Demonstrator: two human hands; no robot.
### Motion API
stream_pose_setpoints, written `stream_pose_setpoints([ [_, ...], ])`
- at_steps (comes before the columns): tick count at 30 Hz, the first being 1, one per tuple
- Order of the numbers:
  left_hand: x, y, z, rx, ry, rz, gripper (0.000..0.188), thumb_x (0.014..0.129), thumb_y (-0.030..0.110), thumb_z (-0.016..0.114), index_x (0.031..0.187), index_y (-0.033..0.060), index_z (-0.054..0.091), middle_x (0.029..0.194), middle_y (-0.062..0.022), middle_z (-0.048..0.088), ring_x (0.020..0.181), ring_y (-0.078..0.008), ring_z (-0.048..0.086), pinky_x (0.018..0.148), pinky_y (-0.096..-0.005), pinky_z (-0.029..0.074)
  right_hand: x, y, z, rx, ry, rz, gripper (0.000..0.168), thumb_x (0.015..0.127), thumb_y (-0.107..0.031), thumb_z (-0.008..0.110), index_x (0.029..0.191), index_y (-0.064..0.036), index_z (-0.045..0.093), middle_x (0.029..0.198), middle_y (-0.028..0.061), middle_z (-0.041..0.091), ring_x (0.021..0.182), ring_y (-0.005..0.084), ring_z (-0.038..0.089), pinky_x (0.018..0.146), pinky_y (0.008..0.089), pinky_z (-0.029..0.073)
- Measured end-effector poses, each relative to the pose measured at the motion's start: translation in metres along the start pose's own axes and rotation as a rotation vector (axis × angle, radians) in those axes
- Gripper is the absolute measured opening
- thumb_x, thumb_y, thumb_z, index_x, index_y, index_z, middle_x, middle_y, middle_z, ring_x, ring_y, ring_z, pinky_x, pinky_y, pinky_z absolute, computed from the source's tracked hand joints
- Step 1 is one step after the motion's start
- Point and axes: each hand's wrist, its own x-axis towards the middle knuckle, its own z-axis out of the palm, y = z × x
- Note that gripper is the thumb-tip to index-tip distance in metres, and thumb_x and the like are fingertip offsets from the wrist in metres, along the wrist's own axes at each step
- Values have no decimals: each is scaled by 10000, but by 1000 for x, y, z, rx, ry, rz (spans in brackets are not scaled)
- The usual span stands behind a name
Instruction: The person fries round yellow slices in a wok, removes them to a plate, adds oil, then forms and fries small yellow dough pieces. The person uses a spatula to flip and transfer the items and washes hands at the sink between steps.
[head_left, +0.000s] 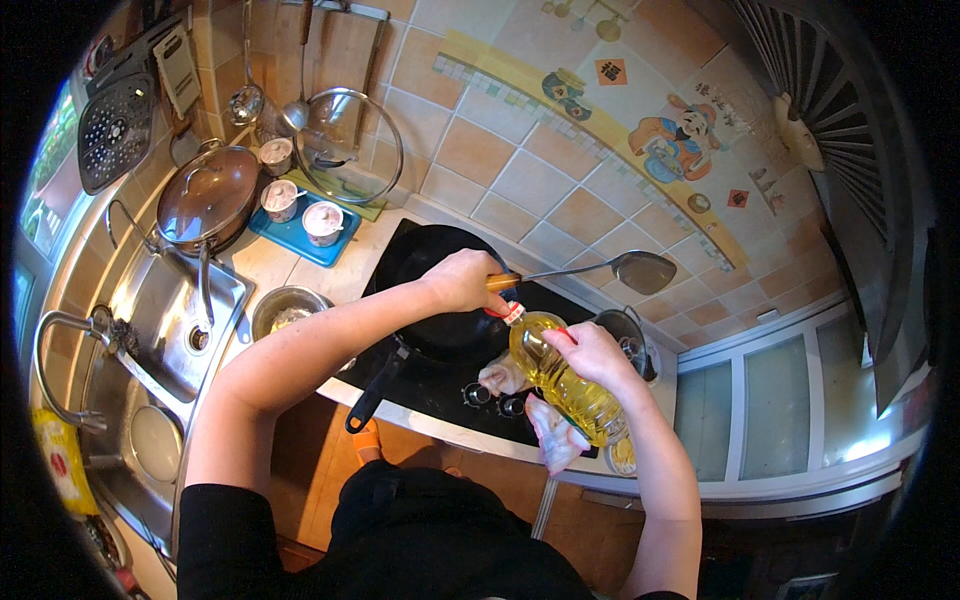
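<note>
My left hand (466, 281) grips the wooden handle of a metal wok spatula (643, 271), whose blade points right, towards the tiled wall. Its fingers also touch the red-and-white cap (513, 312) of a large clear bottle of yellow oil (562, 379). My right hand (592, 352) holds that bottle by its red handle, tilted with the neck towards the wok. Beneath my left hand, a black wok (427, 262) rests on the black glass cooktop (442, 394), its handle pointing towards me. Crumpled cloths (555, 436) lie by the cooktop's knobs (475, 394).
A metal bowl (271, 304) stands left of the wok, beside the steel sink (161, 330). Behind are a blue tray (300, 244) with lidded jars, a lidded brown pan (206, 199) and an upright glass lid (379, 150). A glass-like pot (624, 330) stands at right.
</note>
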Motion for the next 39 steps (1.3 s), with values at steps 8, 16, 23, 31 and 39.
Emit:
stream_pose_setpoints([
  [8, -3, 0, 1, -26, -6, -22, 508, 648, 455, 854, 804, 3, 683, 734, -209, 649, 729, -383, 642, 671, -430, 506, -1, -4, 0, -1, -21, 38, 542, 915, -533, 563, 886, -18, 730, 826, 238, 688, 792, 377, 684, 753, 444, 521],
  [16, -5, 0, 3, -33, 0, -31, 499, 657, 449, 854, 802, 2, 683, 727, -204, 648, 726, -375, 644, 676, -429, 508, 0, -4, 1, -6, -29, 42, 543, 913, -535, 566, 893, -18, 731, 834, 240, 691, 797, 374, 686, 759, 439, 524],
  [23, -5, -4, 5, -19, 19, 2, 523, 649, 470, 855, 779, -3, 673, 715, -204, 643, 708, -378, 642, 652, -430, 506, 2, -2, 2, -14, -35, 31, 562, 916, -543, 561, 888, -6, 725, 826, 241, 688, 792, 374, 685, 758, 442, 523],
  [31, -2, -2, 4, -26, -18, -35, 525, 652, 467, 852, 796, -4, 669, 724, -205, 644, 723, -379, 641, 661, -435, 501, 2, -4, 1, -12, -44, 52, 572, 922, -539, 557, 878, 6, 722, 811, 236, 688, 776, 363, 685, 750, 441, 522],
  [39, 0, -3, 7, -18, -31, -41, 511, 657, 447, 850, 817, -4, 674, 744, -205, 651, 743, -380, 646, 681, -436, 505, 4, -2, 0, -20, -50, 40, 576, 923, -539, 552, 868, 9, 721, 806, 236, 687, 770, 365, 684, 743, 444, 524],
])
